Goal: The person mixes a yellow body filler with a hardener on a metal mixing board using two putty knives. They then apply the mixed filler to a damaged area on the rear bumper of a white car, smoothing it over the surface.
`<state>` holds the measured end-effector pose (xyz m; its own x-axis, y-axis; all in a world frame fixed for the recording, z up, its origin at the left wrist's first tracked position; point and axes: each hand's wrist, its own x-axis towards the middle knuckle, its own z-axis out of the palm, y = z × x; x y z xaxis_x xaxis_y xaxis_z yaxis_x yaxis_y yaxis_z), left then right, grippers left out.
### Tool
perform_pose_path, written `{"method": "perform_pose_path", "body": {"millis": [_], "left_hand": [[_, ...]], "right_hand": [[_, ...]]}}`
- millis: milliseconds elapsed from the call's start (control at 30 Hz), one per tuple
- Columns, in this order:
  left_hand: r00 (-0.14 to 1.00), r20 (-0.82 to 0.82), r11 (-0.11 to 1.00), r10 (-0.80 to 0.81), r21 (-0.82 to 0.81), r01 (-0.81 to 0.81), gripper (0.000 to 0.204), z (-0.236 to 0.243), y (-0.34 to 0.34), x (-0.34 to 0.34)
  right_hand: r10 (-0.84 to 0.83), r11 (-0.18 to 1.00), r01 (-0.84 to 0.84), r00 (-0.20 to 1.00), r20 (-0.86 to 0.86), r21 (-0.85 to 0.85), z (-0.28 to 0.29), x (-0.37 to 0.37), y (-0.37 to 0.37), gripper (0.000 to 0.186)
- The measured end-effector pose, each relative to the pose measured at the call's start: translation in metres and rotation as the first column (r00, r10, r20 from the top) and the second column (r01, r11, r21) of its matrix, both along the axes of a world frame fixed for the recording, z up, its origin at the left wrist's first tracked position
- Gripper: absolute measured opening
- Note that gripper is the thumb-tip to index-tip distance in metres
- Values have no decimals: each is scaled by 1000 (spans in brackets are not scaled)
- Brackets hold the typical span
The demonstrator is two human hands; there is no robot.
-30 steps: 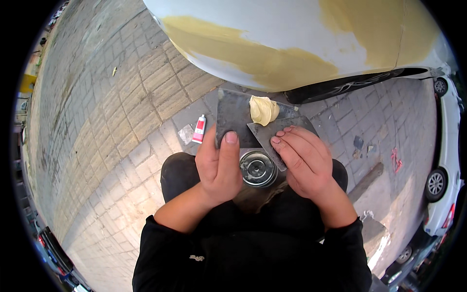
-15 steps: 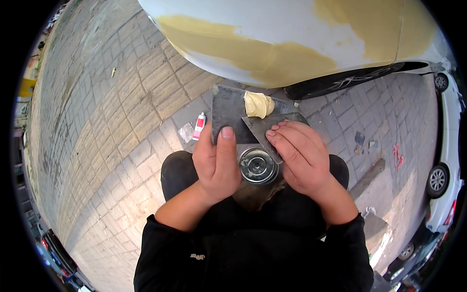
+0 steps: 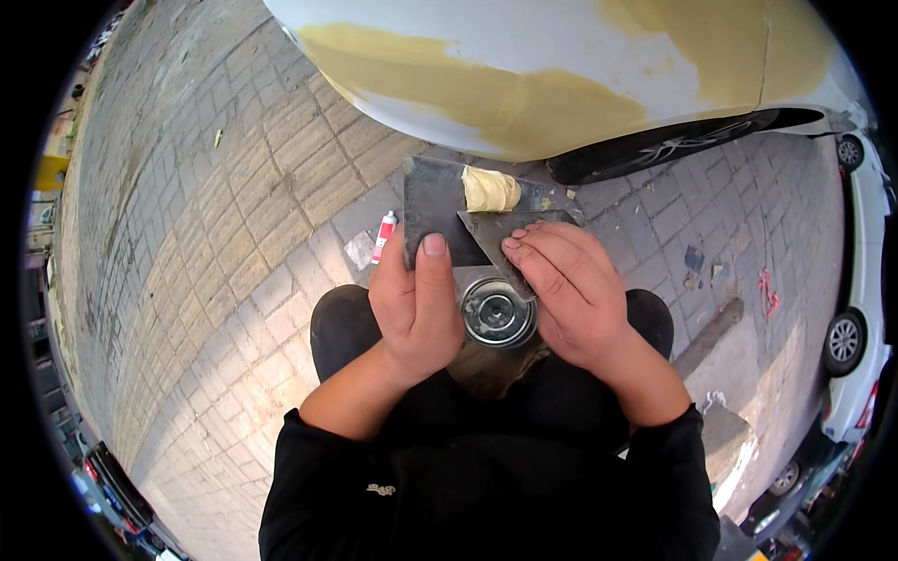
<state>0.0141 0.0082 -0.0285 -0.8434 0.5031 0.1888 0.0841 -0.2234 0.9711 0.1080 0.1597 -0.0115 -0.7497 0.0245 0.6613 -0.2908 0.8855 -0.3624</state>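
My left hand (image 3: 412,309) grips a wide dark metal plate (image 3: 428,196) with its thumb on the top face. A lump of pale yellow paste (image 3: 490,187) rests on that plate. My right hand (image 3: 571,294) holds a smaller flat metal spreader (image 3: 496,224), fingertips on its top, its far edge up against the paste and lying over the plate. Below both tools, between my knees, stands a round metal can (image 3: 499,311). A red and white squeeze tube (image 3: 383,237) lies on the pavement just left of my left hand.
A white car body (image 3: 561,56) with tan patches and its dark wheel (image 3: 655,152) fill the upper right. Brick pavement (image 3: 206,252) spreads around me, with small scraps and red cord (image 3: 766,292) at right. Other cars (image 3: 847,341) line the right rim and lower left (image 3: 112,481).
Both hands and tools have shifted slightly up and left in the picture. The paste has gone from a loose swirled mound to a flatter, more rolled lump along the spreader's edge.
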Motion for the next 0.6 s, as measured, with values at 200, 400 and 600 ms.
{"method": "perform_pose_path", "body": {"millis": [200,400,600], "left_hand": [[1000,-26,1000,11,-4,-11,24,7,2,4],[1000,-8,1000,7,21,-7,23,-3,-2,1],[1000,7,1000,-9,6,9,22,-3,-2,-2]], "right_hand": [[-24,999,25,998,-53,19,0,3,3,35],[-11,1000,12,998,-68,15,4,2,4,33],[20,1000,-21,998,-55,-6,6,1,2,32]]}}
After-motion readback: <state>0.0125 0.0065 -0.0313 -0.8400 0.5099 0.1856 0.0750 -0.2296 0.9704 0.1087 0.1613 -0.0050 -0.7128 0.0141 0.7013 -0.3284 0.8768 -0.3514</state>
